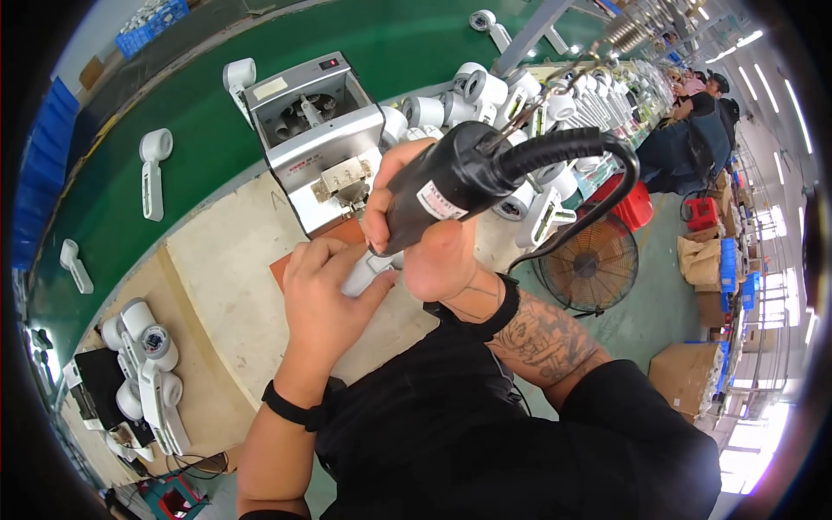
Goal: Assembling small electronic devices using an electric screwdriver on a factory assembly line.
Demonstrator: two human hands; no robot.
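Note:
My right hand point(440, 263) is wrapped round a black electric screwdriver point(446, 169), which hangs from a coiled metal spring point(628, 36) and trails a thick black cable point(555, 152). Its tip is hidden behind my hands. Fingers and thumb of my left hand point(322, 290) grip a white plastic part point(364, 274) just below the screwdriver. Only a piece of that part shows, so its whole shape cannot be told. Under my hands lies an orange-brown mat point(348, 232). Beyond them stands a grey metal screw feeder point(308, 147) with an open top.
White round-headed fan bodies with handles point(485, 89) crowd the bench at the right; more point(143, 347) are heaped at the left. Several lie on the green conveyor point(195, 113). A black floor fan point(589, 260) and a red stool point(631, 204) stand right. People point(702, 121) sit farther off.

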